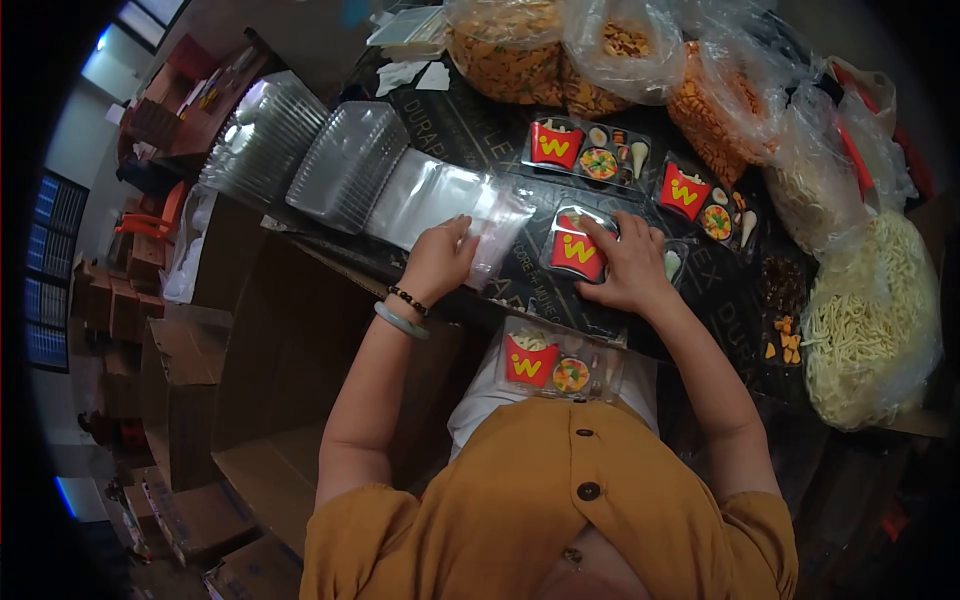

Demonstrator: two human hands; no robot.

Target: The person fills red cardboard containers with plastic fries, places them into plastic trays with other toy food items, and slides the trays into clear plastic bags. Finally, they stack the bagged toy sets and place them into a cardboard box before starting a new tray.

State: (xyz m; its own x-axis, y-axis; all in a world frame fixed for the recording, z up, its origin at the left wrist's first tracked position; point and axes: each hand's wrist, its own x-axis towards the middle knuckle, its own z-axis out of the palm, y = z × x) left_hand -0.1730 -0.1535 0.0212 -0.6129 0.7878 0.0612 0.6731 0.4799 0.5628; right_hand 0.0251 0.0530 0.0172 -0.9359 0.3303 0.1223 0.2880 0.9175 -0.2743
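My right hand (632, 262) lies over a clear plastic tray of toy food (577, 246), its thumb and fingers gripping the tray on the dark tabletop. A red toy fries box with a yellow mark shows in it; my fingers hide much of the rest. My left hand (441, 262), wearing a beaded bracelet and a pale bangle, is at the edge of a stack of clear plastic bags (415, 205). Its fingers are bent together at the bag's edge. A similar filled tray (545, 362) rests on my lap, at the table's front edge.
Two more filled trays (588, 152) (708, 205) lie farther back. Stacked empty clear trays (345, 165) stand at left. Large bags of small toy pieces (720, 100) and pale strips (870, 320) line the back and right. Cardboard boxes (185, 350) stand left of me.
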